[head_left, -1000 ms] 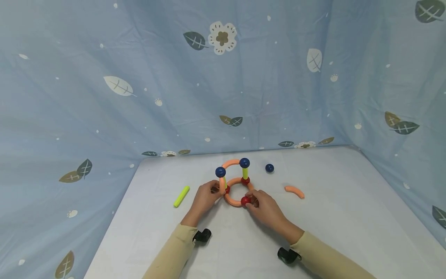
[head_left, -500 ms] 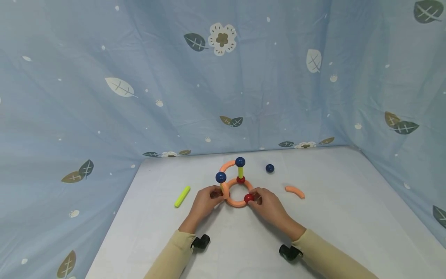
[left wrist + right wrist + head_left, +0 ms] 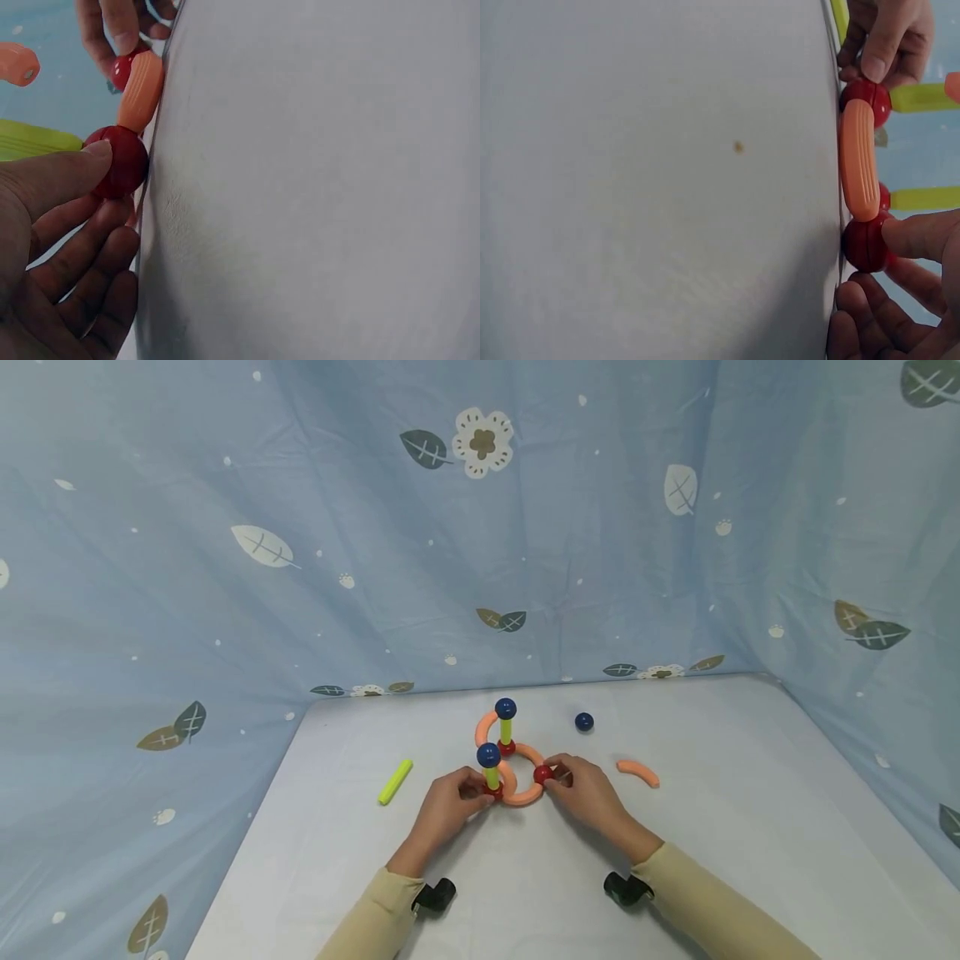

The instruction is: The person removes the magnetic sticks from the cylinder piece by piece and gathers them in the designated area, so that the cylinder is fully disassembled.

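In the head view, orange curved sticks (image 3: pixel 528 795) and red balls form a ring lying on the table. My left hand (image 3: pixel 442 810) pinches the near-left red ball (image 3: pixel 118 161) between thumb and fingers. A yellow-green rod (image 3: pixel 492 777) rises from that ball to a blue ball (image 3: pixel 488 755). My right hand (image 3: pixel 592 795) pinches the right red ball (image 3: pixel 868 241), which bears no rod. From the back red ball (image 3: pixel 506 747), another rod (image 3: pixel 506 730) stands under a second blue ball (image 3: pixel 506 708). Upper curved sticks (image 3: pixel 483 727) hang down from the blue balls.
A loose yellow-green rod (image 3: pixel 395 782) lies left of the ring. On the right are a loose blue ball (image 3: pixel 584 722) and a loose orange curved stick (image 3: pixel 638 772). A blue patterned curtain (image 3: pixel 420 568) hangs behind the white table (image 3: pixel 735 827).
The ring has turned counterclockwise as seen from above. Its left blue ball came nearer, the back one shifted left, and the right red ball moved right and away with my right hand.
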The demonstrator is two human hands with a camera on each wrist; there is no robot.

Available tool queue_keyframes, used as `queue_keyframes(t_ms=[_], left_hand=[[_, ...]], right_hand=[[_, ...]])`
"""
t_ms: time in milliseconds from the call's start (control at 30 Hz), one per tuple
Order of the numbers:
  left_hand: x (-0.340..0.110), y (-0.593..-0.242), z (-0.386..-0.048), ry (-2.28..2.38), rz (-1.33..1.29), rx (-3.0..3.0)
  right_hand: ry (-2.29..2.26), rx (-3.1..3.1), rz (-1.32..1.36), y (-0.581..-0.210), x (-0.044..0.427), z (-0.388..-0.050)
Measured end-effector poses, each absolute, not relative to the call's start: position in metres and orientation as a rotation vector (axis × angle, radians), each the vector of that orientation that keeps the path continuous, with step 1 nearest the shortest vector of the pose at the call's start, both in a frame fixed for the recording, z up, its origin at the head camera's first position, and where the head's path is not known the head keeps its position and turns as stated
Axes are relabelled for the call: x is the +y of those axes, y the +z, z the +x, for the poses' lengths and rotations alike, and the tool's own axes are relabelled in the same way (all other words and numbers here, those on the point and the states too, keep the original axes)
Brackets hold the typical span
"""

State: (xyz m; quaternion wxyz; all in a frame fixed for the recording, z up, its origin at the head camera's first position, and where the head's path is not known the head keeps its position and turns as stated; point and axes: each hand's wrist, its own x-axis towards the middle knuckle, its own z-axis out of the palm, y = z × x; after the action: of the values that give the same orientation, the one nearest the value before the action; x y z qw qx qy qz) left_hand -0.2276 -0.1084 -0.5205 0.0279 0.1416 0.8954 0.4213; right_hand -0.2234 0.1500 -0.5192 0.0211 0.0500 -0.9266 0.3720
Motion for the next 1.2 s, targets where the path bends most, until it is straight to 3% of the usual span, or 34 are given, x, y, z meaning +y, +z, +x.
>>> queue_keyframes(t_ms=[567,1200], left_hand=[[-0.097,-0.521,-0.221,1.328,0.436,2.755],[-0.113,-0.508,-0.219,1.345,0.387,2.895]], right_hand=[[1.161,-2.850,0.162,-0.521,0.155,-0.239],[1.192,-2.840,0.124,-0.516,0.153,-0.228]])
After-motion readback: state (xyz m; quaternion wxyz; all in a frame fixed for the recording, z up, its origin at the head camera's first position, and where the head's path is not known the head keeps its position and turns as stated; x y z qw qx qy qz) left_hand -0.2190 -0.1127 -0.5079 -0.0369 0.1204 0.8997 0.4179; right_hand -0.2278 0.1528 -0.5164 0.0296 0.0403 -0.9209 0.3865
